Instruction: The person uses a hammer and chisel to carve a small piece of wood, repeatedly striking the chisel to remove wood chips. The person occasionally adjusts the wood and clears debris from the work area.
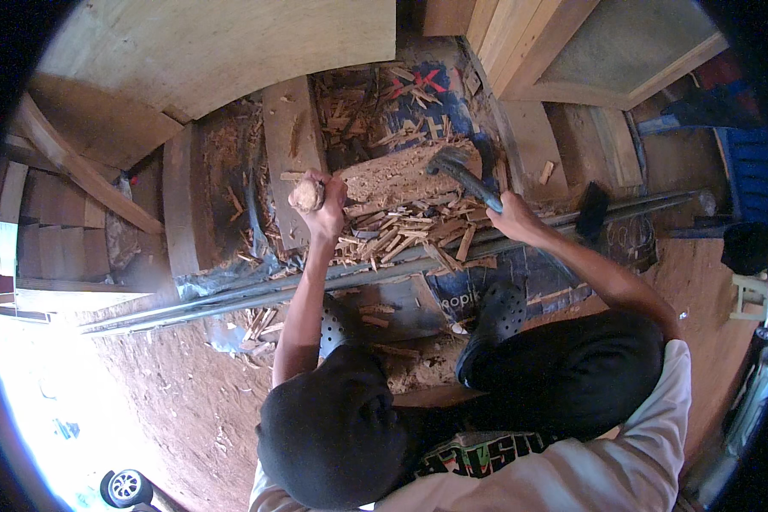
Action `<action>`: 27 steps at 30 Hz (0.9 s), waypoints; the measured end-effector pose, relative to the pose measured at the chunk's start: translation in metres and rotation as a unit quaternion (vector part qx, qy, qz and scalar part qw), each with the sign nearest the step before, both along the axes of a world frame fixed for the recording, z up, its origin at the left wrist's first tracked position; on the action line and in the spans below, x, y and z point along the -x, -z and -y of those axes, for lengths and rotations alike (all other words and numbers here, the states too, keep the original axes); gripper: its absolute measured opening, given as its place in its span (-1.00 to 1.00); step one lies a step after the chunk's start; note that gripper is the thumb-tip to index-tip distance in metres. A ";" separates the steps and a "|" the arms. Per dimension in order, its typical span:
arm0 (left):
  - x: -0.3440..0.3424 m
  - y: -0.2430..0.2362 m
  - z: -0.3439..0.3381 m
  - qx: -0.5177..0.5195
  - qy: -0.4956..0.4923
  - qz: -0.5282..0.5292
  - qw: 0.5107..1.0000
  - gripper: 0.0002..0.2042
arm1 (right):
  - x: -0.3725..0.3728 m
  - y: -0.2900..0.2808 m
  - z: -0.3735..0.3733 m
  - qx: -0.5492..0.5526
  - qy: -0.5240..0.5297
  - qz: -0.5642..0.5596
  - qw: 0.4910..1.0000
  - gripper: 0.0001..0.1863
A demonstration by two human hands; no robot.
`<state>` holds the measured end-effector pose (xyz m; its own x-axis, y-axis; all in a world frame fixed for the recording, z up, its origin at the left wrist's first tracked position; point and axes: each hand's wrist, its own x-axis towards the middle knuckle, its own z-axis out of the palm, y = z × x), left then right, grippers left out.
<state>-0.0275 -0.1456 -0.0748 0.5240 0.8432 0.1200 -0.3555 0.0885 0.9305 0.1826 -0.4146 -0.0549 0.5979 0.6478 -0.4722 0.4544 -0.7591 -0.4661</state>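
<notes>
My right hand (517, 218) grips the blue-black handle of a hammer (468, 177). The hammer's dark head is over the right end of a rough, chipped block of wood (384, 177). At the block's left end, my left hand (322, 215) is closed round a piece of wood with a pale round end (307, 197). Its far part is hidden, so I cannot tell whether it is a handle or touches the block. Split wood chips (410, 232) lie heaped along the block's near side.
Long metal pipes (358, 277) cross the ground between the chips and my feet in dark clogs (497, 311). A brown plank (292, 128) stands left of the block. Wooden frames (538, 60) lean at the far right, near a blue plastic chair (747, 175). A large board (222, 51) overhangs the far left.
</notes>
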 end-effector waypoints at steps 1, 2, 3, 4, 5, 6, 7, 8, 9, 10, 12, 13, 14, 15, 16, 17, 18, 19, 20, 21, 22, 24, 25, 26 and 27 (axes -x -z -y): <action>-0.004 0.001 -0.002 -0.144 -0.083 -0.060 0.984 -0.89 | 0.000 0.000 0.000 0.013 0.004 -0.006 1.000 -0.65; -0.010 0.001 -0.005 -0.291 -0.162 -0.104 0.937 -0.89 | 0.000 0.000 0.000 0.002 -0.001 0.002 1.000 -0.65; -0.011 0.000 -0.004 -0.380 -0.203 -0.128 0.893 -0.89 | 0.000 0.000 0.000 0.001 -0.007 0.006 1.000 -0.65; -0.014 -0.004 -0.004 -0.393 -0.221 -0.138 0.882 -0.89 | 0.000 0.000 0.000 0.013 -0.010 0.014 1.000 -0.65; -0.014 -0.008 -0.002 -0.355 -0.206 -0.131 0.902 -0.89 | 0.001 0.000 0.000 -0.003 -0.007 0.012 1.000 -0.65; -0.011 -0.014 -0.001 -0.299 -0.174 -0.112 0.932 -0.89 | 0.002 0.000 -0.001 -0.005 0.000 0.014 1.000 -0.65; -0.008 -0.022 0.000 -0.240 -0.145 -0.092 0.956 -0.88 | 0.002 0.000 -0.001 0.005 0.010 0.012 1.000 -0.65; -0.001 -0.029 0.002 -0.160 -0.098 -0.057 0.981 -0.88 | 0.002 0.000 -0.001 -0.013 0.002 0.018 1.000 -0.65; 0.001 -0.035 0.003 -0.079 -0.055 -0.009 0.995 -0.88 | 0.002 -0.001 -0.001 -0.019 -0.002 0.023 1.000 -0.65; 0.002 -0.039 0.005 -0.043 -0.040 0.014 0.998 -0.88 | 0.001 0.000 -0.001 -0.003 -0.004 0.024 1.000 -0.65; 0.002 -0.041 0.007 0.026 -0.023 0.085 0.996 -0.88 | 0.000 0.001 0.000 0.002 -0.010 -0.001 1.000 -0.65; 0.002 -0.039 0.009 0.009 -0.018 0.086 0.996 -0.86 | 0.000 0.002 0.001 0.017 -0.008 -0.005 1.000 -0.65; 0.001 -0.036 0.010 0.003 -0.020 0.059 0.998 -0.86 | 0.000 0.002 0.001 0.007 -0.010 0.000 1.000 -0.65; -0.001 -0.031 0.012 -0.008 -0.024 0.031 0.999 -0.86 | 0.001 0.004 0.001 -0.001 -0.008 0.016 1.000 -0.66; -0.002 -0.025 0.013 -0.018 -0.026 0.000 1.000 -0.86 | 0.003 0.005 0.002 0.012 -0.004 0.022 1.000 -0.67; -0.003 -0.020 0.011 -0.059 -0.002 -0.006 0.998 -0.90 | 0.005 0.005 0.002 -0.016 -0.006 0.033 0.999 -0.67; -0.002 -0.014 0.011 -0.072 -0.030 -0.016 0.997 -0.91 | 0.007 0.006 0.003 -0.023 -0.007 0.034 0.999 -0.67; -0.002 -0.008 0.012 -0.084 -0.050 -0.030 0.995 -0.92 | 0.009 0.006 0.003 -0.014 -0.006 0.040 0.999 -0.67; -0.002 -0.004 0.012 -0.100 -0.077 -0.035 0.991 -0.92 | 0.010 0.005 0.003 -0.030 -0.004 0.037 0.999 -0.67; -0.004 0.000 0.011 0.022 -0.099 0.004 0.995 -0.92 | 0.012 0.005 0.003 -0.030 -0.001 0.039 0.999 -0.67; -0.006 0.002 0.011 0.140 -0.126 0.052 0.981 -0.91 | 0.012 0.004 0.003 -0.030 0.003 0.043 0.999 -0.67; -0.005 0.002 0.010 0.133 -0.159 0.020 0.978 -0.87 | 0.012 0.002 0.002 -0.017 0.009 0.018 1.000 -0.68; -0.001 -0.001 0.010 0.006 -0.163 -0.059 0.985 -0.86 | 0.012 0.001 0.002 -0.005 0.013 0.008 1.000 -0.68; 0.002 -0.006 0.009 -0.113 -0.174 -0.138 0.969 -0.84 | 0.011 0.001 0.002 -0.013 0.009 0.008 1.000 -0.68; 0.002 -0.011 0.009 -0.040 -0.208 -0.113 0.971 -0.86 | 0.011 0.001 0.002 -0.016 0.007 0.011 1.000 -0.67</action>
<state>-0.0296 -0.1547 -0.0643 0.1609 0.9802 0.1156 -0.1317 -0.0948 0.9868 0.1713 -0.4170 -0.0555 0.6170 0.6541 -0.4376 0.4550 -0.7502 -0.4798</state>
